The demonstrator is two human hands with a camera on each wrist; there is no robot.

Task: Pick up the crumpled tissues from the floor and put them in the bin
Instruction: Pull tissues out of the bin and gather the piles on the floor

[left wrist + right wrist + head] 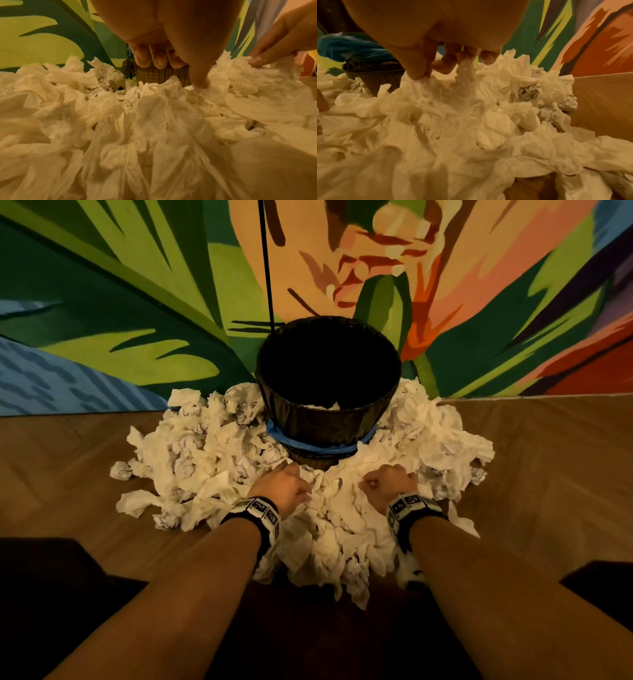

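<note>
From the head view, a big heap of tissues point(212, 453) lies on the floor point(68, 460), ringed around the foot of the bin point(325, 419) that stands against the painted wall point(120, 302). Inside the bin only a scrap of white shows near the front rim, so by my judgement the job is barely begun and nearly the whole heap is left. The left hand point(282, 486) and right hand point(388, 486) are both down in the near part of the heap, just in front of the bin.

From the left wrist view, the left hand's fingers point(158, 59) curl loosely above the tissues while the thumb digs into them; whether that grip has closed on anything I cannot tell.

From the right wrist view, the right hand's thumb and fingers point(443, 63) pinch a peak of tissue, its grip closed on it
</note>
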